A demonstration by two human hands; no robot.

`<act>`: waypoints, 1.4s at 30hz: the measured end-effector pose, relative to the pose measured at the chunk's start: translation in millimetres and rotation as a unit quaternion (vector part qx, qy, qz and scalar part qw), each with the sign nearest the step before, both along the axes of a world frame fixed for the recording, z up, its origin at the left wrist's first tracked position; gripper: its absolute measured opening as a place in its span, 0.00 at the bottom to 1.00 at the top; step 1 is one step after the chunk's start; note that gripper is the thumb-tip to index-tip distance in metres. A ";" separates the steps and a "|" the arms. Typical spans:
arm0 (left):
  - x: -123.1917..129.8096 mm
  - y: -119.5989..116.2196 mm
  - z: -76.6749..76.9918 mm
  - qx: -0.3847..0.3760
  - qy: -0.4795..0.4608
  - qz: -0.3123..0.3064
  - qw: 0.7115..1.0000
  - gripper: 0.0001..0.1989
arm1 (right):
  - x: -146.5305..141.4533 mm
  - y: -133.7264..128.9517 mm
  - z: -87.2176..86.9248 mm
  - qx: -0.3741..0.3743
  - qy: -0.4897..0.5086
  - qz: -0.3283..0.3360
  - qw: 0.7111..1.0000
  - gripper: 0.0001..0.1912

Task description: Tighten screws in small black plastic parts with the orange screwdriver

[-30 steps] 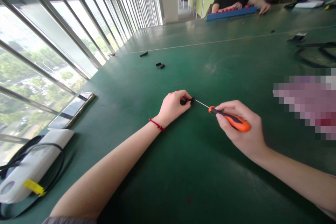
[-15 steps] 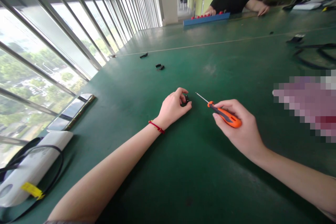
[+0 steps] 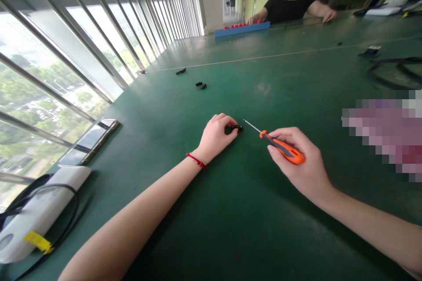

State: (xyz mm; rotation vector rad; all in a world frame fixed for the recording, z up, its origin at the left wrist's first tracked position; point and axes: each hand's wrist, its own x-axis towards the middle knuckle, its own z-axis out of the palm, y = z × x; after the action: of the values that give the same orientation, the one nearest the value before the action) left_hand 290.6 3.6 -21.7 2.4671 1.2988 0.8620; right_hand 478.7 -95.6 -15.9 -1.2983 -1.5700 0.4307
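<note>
My left hand point(image 3: 216, 135), with a red cord bracelet at the wrist, pinches a small black piece point(image 3: 238, 127) just above or on the green table point(image 3: 211, 202). One end of the piece sticks out to the right past my fingers; the rest is hidden, and its kind is too small to tell. In my right hand point(image 3: 310, 167) is a screwdriver point(image 3: 286, 150) with an orange and grey handle. Its thin shaft points left and up, and the tip ends a short way right of the black piece, apart from it.
Farther off lie two small black pieces point(image 3: 200, 85) and another black piece point(image 3: 181, 71). A phone-like slab point(image 3: 90, 142) and a white power strip point(image 3: 42, 213) with cables are at left. Across the table, a person point(image 3: 290, 6) has a hand at a blue tray point(image 3: 242, 30) with red knobs.
My left fingers have shifted, and the black piece now lies more level, poking out rightward. The screwdriver has barely moved. Across the table, the blue tray has slid left.
</note>
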 end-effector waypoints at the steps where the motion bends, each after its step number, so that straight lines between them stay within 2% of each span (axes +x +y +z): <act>1: 0.0 -0.1 0.3 0.001 -0.003 0.000 1.000 0.05 | 0.3 -0.3 0.4 0.009 -0.002 -0.005 1.000 0.08; 6: 0.6 -3.0 3.0 0.032 0.016 0.010 0.999 0.04 | 2.0 -2.9 1.7 0.055 -0.024 -0.007 0.998 0.04; 11: 0.7 -5.1 3.3 0.055 0.036 0.018 0.998 0.05 | 1.7 -3.5 0.8 0.050 -0.019 -0.005 0.999 0.03; 32: 1.4 -6.1 2.9 0.048 0.026 0.013 0.998 0.04 | 2.9 -2.5 -1.6 0.035 -0.018 0.017 0.999 0.03; 42: 2.0 -6.3 3.0 0.036 0.014 -0.006 0.999 0.03 | 1.7 -4.0 -1.2 0.064 -0.043 0.012 0.997 0.03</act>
State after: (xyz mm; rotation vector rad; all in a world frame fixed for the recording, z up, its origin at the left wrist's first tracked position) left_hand 292.6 -2.8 -18.7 2.5488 1.2811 0.8893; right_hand 480.4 -99.6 -17.1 -1.2138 -1.6589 0.2877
